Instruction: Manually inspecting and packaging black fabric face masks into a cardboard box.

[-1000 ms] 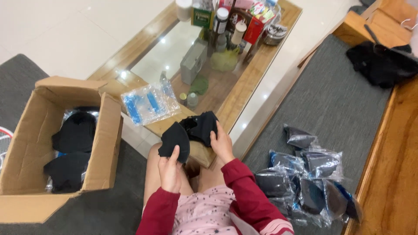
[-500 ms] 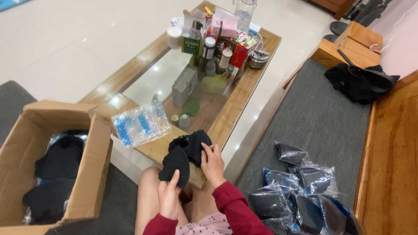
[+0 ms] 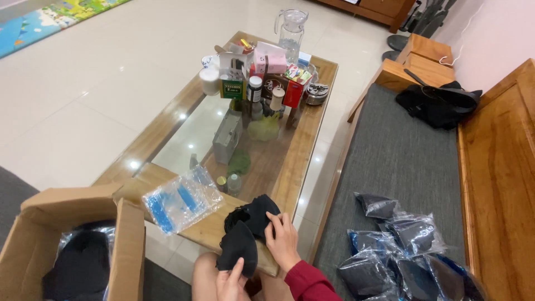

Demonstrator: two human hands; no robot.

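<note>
Gripping a soft, light, limp black fabric piece at the near counter edge: left hand fingers pinching its lower rim, right hand fingers pressing the bundle.

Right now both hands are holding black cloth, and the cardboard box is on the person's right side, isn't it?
Not quite. The head view shows the cardboard box on the person's left side, not the right. The rest holds: the left hand and right hand are both on the black cloth.
</note>
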